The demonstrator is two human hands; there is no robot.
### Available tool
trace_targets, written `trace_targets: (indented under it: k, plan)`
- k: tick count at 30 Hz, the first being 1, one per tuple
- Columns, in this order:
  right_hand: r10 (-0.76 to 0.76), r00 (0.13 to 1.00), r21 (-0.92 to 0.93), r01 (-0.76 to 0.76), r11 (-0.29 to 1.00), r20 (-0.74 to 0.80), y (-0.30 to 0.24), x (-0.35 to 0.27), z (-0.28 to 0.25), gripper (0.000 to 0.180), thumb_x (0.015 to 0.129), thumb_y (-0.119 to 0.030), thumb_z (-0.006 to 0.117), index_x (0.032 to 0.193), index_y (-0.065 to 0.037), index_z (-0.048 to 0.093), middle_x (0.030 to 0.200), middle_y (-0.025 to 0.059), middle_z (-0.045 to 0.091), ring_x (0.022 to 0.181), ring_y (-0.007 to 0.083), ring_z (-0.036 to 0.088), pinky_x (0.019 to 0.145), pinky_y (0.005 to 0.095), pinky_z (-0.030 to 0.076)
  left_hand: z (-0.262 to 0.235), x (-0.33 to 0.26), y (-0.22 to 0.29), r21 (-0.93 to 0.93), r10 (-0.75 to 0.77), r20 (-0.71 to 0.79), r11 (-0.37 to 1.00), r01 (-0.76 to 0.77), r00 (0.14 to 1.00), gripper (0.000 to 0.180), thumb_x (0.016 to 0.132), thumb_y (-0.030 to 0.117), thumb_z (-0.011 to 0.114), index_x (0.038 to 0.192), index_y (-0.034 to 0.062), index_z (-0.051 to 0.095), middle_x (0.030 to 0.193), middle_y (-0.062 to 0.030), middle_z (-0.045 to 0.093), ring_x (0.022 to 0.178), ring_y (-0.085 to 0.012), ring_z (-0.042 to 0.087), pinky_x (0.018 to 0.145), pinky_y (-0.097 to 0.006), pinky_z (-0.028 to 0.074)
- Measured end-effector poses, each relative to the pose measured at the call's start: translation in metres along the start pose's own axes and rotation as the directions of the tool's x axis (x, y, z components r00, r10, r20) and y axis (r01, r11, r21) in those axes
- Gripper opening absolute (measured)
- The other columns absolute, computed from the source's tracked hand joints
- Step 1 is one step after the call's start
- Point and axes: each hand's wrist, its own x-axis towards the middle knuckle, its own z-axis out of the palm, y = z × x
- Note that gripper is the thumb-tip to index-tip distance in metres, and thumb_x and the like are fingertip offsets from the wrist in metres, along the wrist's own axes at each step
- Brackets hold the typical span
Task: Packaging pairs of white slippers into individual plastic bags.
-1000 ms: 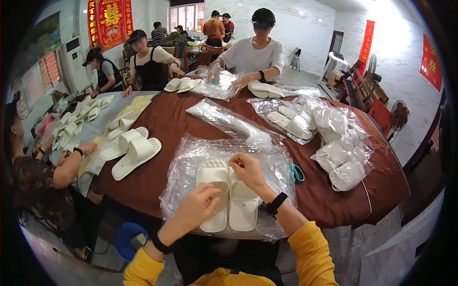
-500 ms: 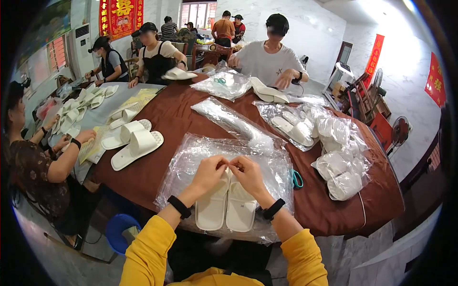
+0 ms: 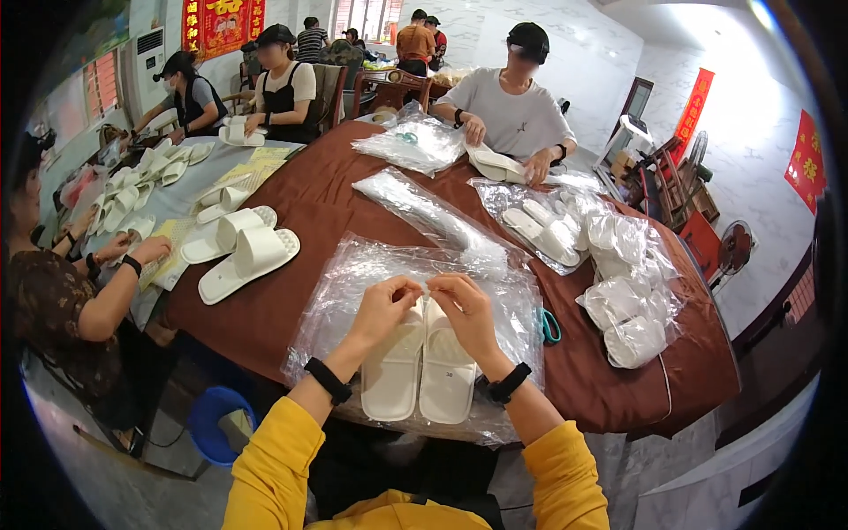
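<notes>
Pinching with left hand (image 3: 382,309) and right hand (image 3: 466,311), fingertips closed together on the toe ends of paired white slippers (image 3: 422,371), atop clear plastic bags (image 3: 344,291) at the brown table (image 3: 309,212)'s near edge.

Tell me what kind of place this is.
Likely a small packing workshop: people sit round a brown-clothed table with white slippers, clear plastic bags and bagged slippers.

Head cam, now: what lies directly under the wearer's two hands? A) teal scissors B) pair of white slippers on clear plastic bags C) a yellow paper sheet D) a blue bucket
B: the left hand and right hand meet over the pair of white slippers, which lies on the clear plastic bags.
</notes>
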Motion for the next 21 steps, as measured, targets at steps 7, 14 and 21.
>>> trace_targets:
  k: [7, 14, 21]
  plan:
    - [0.084, 0.995, -0.045, -0.086, 0.995, -0.051, 0.002, 0.0, 0.002, 0.014, 0.089, -0.001, 0.067, 0.103, 0.0, 0.071, 0.104, 0.0104, 0.068, 0.089, 0.0173, 0.068, 0.076, 0.0274, 0.055, -0.001, -0.002, 0.006, -0.001, -0.049, 0.014, 0.999, 0.049, 0.999, 0.013, 0.094, 0.011, 0.063, 0.1, 0.0011, 0.07, 0.081, 0.0014, 0.065, 0.062, -0.0025, 0.049, 0.052, -0.021, 0.038]
    - [0.247, 0.966, 0.23, -0.225, 0.947, -0.075, 0.019, -0.003, 0.007, 0.01, 0.087, -0.001, 0.069, 0.098, 0.001, 0.07, 0.095, 0.0084, 0.07, 0.085, 0.0137, 0.068, 0.075, 0.0261, 0.055, 0.0, -0.001, 0.001, 0.001, -0.028, 0.02, 1.0, 0.028, 0.999, 0.013, 0.095, 0.011, 0.062, 0.1, 0.0016, 0.07, 0.081, 0.0014, 0.066, 0.061, -0.0018, 0.048, 0.052, -0.02, 0.038]
    - [0.204, 0.977, 0.081, -0.199, 0.977, -0.057, 0.014, -0.002, 0.006, 0.009, 0.087, -0.001, 0.069, 0.096, 0.001, 0.07, 0.09, 0.0072, 0.07, 0.082, 0.0127, 0.068, 0.073, 0.0256, 0.054, 0.001, -0.001, 0.0, 0.041, 0.016, 0.026, 0.999, -0.017, 1.0, 0.012, 0.095, 0.009, 0.061, 0.099, 0.0011, 0.07, 0.083, 0.001, 0.068, 0.066, -0.0022, 0.052, 0.057, -0.02, 0.042]
